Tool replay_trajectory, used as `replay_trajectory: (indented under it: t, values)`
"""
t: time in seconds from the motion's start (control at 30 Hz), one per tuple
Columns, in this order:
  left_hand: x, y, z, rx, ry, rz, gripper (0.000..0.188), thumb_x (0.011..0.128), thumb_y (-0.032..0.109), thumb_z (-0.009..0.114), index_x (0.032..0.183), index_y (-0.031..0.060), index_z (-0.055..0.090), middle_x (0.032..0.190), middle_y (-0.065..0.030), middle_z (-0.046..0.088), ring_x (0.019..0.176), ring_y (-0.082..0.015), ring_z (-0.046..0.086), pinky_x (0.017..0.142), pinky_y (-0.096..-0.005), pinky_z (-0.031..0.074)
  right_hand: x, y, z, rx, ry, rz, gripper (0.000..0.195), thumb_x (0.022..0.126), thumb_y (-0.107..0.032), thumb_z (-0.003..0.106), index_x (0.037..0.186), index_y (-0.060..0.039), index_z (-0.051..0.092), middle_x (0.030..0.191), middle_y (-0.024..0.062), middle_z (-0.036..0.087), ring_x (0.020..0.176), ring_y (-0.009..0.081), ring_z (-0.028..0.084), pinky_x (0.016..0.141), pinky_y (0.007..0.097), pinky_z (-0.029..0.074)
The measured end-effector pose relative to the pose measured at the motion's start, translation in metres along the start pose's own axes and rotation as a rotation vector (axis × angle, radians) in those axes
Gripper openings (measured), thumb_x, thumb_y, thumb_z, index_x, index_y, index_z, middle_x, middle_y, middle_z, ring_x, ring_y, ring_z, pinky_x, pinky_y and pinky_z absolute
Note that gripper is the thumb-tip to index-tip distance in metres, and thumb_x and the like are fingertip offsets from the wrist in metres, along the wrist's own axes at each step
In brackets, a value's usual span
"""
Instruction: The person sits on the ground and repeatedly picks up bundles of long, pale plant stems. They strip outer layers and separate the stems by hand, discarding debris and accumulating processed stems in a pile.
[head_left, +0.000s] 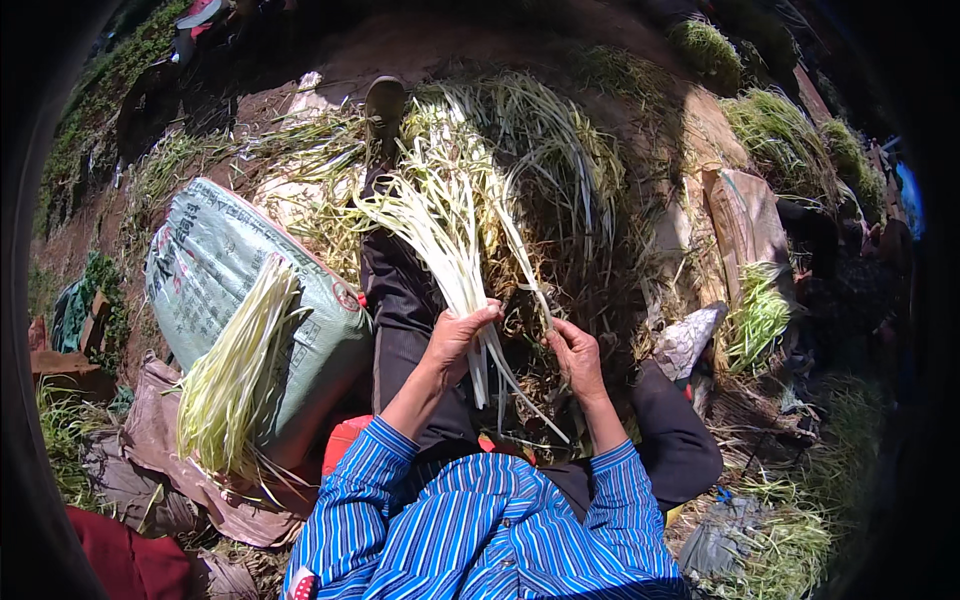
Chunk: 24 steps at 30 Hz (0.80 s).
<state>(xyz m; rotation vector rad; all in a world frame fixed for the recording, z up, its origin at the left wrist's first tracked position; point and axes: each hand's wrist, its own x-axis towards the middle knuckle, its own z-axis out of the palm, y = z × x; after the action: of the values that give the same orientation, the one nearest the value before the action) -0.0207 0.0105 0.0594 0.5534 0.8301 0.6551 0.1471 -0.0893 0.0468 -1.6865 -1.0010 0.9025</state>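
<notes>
My left hand (451, 341) grips a bunch of pale, cleaned stalks (454, 262), probably garlic chives or a similar leafy vegetable. Their white ends hang below the fist and the yellowish-green tips fan out away from me. To its right, my right hand (576, 356) pinches the lower end of one thin stalk (525, 255) between thumb and fingers. A brownish sheath hangs partly loose on that stalk. Beyond both hands lies a large heap of uncleaned stalks (555, 150) with dry, brown roots and leaves, spread between my legs.
At my left, a stuffed woven plastic sack (225, 240) bearing printed writing supports a bundle of pale stalks (232, 367). My outstretched leg (405, 330) lies between sack and heap. More green bundles (776, 131) sit at the far right, near another person's dark clothing (847, 292).
</notes>
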Motion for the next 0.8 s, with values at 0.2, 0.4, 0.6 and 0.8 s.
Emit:
replay_trajectory:
  t: [0.2, 0.4, 0.6, 0.8]
  values:
    - [0.016, -0.004, 0.017, -0.029, 0.031, -0.083, 0.02, 0.073, 0.015, 0.065, 0.088, 0.0045, 0.057, 0.074, 0.0007, 0.057, 0.064, -0.008, 0.052, 0.057, -0.022, 0.042, -0.008, -0.018, 0.011, -0.286, -0.013, -0.19, 0.021, 0.072, -0.004, 0.058, 0.093, -0.0015, 0.058, 0.082, 0.0121, 0.059, 0.075, 0.0242, 0.055, 0.067, 0.0291, 0.044]
    - [0.018, -0.006, 0.02, 0.038, -0.034, -0.21, 0.022, 0.072, 0.017, 0.066, 0.088, 0.0067, 0.054, 0.074, 0.0004, 0.056, 0.063, -0.0091, 0.053, 0.055, -0.0231, 0.044, -0.004, -0.017, 0.004, -0.36, -0.111, -0.247, 0.02, 0.074, -0.008, 0.057, 0.092, -0.0021, 0.058, 0.083, 0.0125, 0.059, 0.075, 0.0271, 0.054, 0.067, 0.0313, 0.043]
    - [0.014, -0.003, 0.026, 0.042, -0.036, -0.194, 0.022, 0.071, 0.014, 0.066, 0.088, 0.0074, 0.055, 0.075, 0.0008, 0.056, 0.061, -0.0088, 0.052, 0.054, -0.0228, 0.044, 0.025, -0.012, 0.002, 0.104, -0.118, 0.166, 0.047, 0.081, -0.042, 0.049, 0.094, 0.0023, 0.056, 0.075, 0.0044, 0.058, 0.069, 0.0099, 0.053, 0.064, 0.0232, 0.043]
    - [0.021, -0.013, 0.014, 0.184, -0.107, -0.014, 0.022, 0.072, 0.008, 0.063, 0.092, 0.0037, 0.056, 0.08, 0.0006, 0.057, 0.066, -0.007, 0.052, 0.061, -0.0192, 0.042, 0.055, -0.026, 0.03, 0.176, -0.189, 0.095, 0.033, 0.078, -0.029, 0.058, 0.089, 0.0027, 0.058, 0.072, 0.0022, 0.057, 0.067, 0.006, 0.049, 0.06, 0.0207, 0.041]
